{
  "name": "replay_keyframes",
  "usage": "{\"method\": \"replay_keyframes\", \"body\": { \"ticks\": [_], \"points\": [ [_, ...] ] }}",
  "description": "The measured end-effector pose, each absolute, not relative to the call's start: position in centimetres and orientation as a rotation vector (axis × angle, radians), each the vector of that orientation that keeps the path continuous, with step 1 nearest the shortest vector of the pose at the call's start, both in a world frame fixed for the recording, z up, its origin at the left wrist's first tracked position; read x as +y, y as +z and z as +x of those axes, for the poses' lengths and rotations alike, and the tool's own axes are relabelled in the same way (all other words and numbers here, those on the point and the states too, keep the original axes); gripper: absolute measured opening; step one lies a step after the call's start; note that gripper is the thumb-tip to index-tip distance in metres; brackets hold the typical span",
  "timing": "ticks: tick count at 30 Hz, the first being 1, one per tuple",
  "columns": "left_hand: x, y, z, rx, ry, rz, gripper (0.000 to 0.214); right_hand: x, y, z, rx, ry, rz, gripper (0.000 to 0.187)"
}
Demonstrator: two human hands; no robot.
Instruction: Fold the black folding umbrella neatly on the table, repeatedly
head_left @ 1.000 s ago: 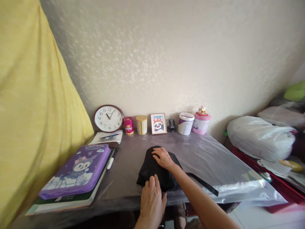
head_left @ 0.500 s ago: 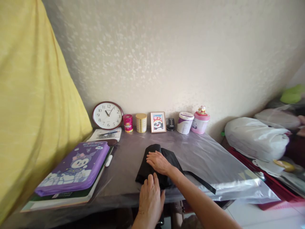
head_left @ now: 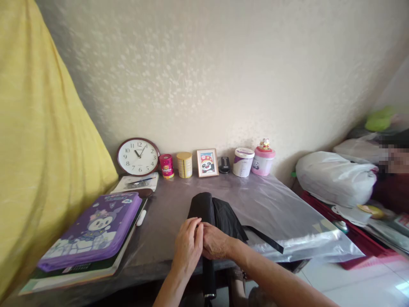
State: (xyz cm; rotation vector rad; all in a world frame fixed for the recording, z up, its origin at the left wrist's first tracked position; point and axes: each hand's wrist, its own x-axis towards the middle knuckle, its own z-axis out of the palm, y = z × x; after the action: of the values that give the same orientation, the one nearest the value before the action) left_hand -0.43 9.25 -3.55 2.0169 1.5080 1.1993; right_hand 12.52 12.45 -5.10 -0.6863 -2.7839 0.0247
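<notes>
A black folding umbrella (head_left: pixel 201 205), collapsed and with its cloth loosely gathered, lies at the front of the table. Its black handle (head_left: pixel 209 277) sticks out past the front edge towards me. My left hand (head_left: pixel 188 238) is closed round the left side of the cloth just above the handle. Against it, my right hand (head_left: pixel 215 242) grips the umbrella from the right with fingers curled; its fingertips are partly hidden by the left hand. Loose cloth (head_left: pixel 226 217) spreads to the right, where a black strap (head_left: pixel 265 238) trails over the tabletop.
On the left lie a purple case (head_left: pixel 92 230) and books. Along the wall stand a clock (head_left: pixel 138 157), a pink can (head_left: pixel 166 166), a yellow can (head_left: pixel 184 165), a panda picture frame (head_left: pixel 207 163) and two tubs (head_left: pixel 243 163). White bags (head_left: pixel 335 177) sit beyond the table's right edge.
Both hands have gone from pressing the cloth flat to gripping round the umbrella near its handle. The right hand has come down towards me, and the handle now shows below the hands.
</notes>
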Motion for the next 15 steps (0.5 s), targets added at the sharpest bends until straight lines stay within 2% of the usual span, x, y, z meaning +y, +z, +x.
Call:
{"method": "replay_keyframes", "body": {
  "ticks": [4,7,11,13,15],
  "points": [
    [10.0,-4.3,0.2,1.445,1.014,1.882,0.044,11.7,-5.1,12.5,-2.743,0.210,-0.590,0.028],
    [10.2,-4.3,0.0,1.434,0.977,1.894,0.048,11.1,-3.4,13.2,-2.656,0.580,-0.624,0.021],
    [10.3,-4.6,-0.3,1.423,0.972,1.947,0.045,11.8,-0.8,15.7,-2.336,1.040,-0.884,0.027],
    [10.2,-5.1,-0.1,1.439,0.987,1.974,0.040,13.0,-0.2,17.5,-2.115,1.007,-1.030,0.031],
    [10.0,-5.7,0.2,1.462,1.002,2.018,0.038,14.5,-0.5,19.4,-1.903,0.778,-1.266,0.028]
  ]
}}
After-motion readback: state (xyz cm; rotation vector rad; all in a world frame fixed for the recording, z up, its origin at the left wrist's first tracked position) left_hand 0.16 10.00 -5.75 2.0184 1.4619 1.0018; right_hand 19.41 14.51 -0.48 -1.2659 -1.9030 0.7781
